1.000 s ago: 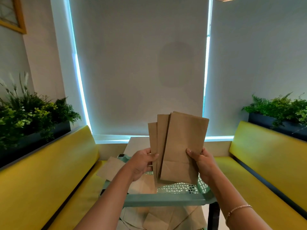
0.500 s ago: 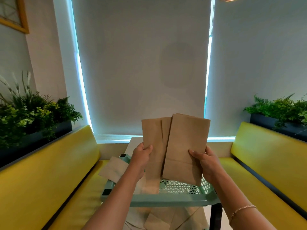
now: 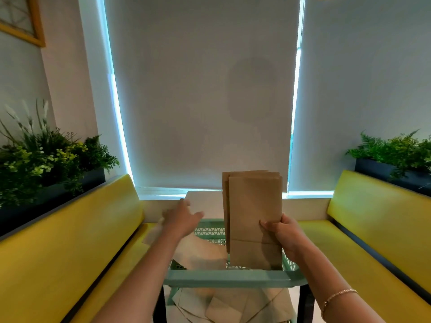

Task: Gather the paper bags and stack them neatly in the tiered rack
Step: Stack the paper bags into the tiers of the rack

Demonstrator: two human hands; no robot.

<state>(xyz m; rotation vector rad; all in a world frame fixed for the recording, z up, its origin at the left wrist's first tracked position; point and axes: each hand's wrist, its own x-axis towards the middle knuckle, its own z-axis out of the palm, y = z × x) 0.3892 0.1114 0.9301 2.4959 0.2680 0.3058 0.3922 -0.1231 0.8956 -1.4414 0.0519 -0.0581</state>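
My right hand [image 3: 283, 236] grips a squared-up bunch of brown paper bags [image 3: 253, 210] by its right edge, held upright with the bottom edge resting in the top tier of the teal perforated rack [image 3: 231, 277]. My left hand [image 3: 182, 217] is off the bunch, fingers spread, reaching left over the rack's far left corner. A loose bag [image 3: 200, 252] lies flat in the top tier just below that hand. More bags [image 3: 224, 306] lie jumbled on the lower tier.
Yellow benches run along both sides [image 3: 58, 241] [image 3: 382, 229]. Planters with greenery sit behind them [image 3: 46, 164] [image 3: 396, 155]. A light tabletop [image 3: 205, 201] lies beyond the rack, under the grey roller blinds.
The fanned bags have been squared into one bunch and shifted right, now held by my right hand alone. My left hand let go and moved left over the rack.
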